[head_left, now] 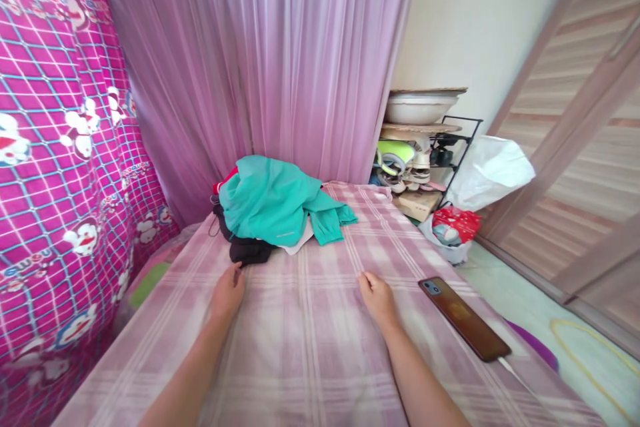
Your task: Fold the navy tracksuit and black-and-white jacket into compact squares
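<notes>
My left hand (229, 291) rests at the left of a plaid cloth (300, 340), its fingers loosely bent with a small gap at the thumb. Its fingertips are close to a black garment (250, 251); whether they touch it I cannot tell. On the right, my right hand (379, 295) lies on the cloth with its fingers curled in, and nothing shows in it. Beyond both hands a turquoise jacket (270, 200) is heaped over the black garment, with bits of a white piece (301, 240) and a red piece (225, 179) peeking out.
A phone (465, 319) with a white cable lies right of my right hand. Behind the heap hangs a purple curtain (280, 67); a pink patterned curtain (45, 147) borders the left. A shoe rack (454, 177) and bags (487, 173) stand at the back right.
</notes>
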Motion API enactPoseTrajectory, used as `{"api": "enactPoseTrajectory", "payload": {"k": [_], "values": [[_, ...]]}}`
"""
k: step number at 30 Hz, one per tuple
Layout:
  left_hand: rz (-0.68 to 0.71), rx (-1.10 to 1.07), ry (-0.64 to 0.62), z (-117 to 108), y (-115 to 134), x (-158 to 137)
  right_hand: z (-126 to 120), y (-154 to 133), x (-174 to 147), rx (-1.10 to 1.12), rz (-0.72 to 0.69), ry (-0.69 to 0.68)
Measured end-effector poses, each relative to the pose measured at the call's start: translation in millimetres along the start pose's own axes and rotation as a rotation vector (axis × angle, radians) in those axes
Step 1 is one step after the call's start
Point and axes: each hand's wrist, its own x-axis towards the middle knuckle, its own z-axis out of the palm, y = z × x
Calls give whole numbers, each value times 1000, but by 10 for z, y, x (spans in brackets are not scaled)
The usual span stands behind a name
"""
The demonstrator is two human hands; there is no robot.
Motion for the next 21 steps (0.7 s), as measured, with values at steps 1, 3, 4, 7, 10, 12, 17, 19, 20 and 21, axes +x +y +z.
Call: {"api": "enactPoseTrajectory", "payload": {"k": [1, 3, 4, 7, 10, 12, 17, 19, 20, 21], "values": [[-2, 17, -8, -13, 20, -3, 2, 10, -7, -1, -6, -3], [-8, 43, -27, -27, 47, -8, 14, 37, -14, -10, -6, -13], [-11, 51, -31, -27, 51, -9, 24, 45, -8, -17, 0, -21], [2, 49, -20, -3, 29, -8, 77, -37, 70, -25, 17, -24], [4, -7, 11, 42, -31, -6, 189, -401, 258, -66, -159, -23], [-11, -79, 31, 69, -74, -12, 331, -796, 420, -173, -351, -32], [-126, -311, 169, 105, -170, -59, 1002, -1750, 775, -403, -711, -171], [-189, -394, 207, 118, -211, -84, 1330, -1933, 897, -450, -729, -253], [-211, -429, 215, 128, -230, -97, 1485, -1980, 964, -471, -711, -289], [-226, -459, 218, 140, -248, -110, 1628, -2004, 1036, -491, -684, -318]]}}
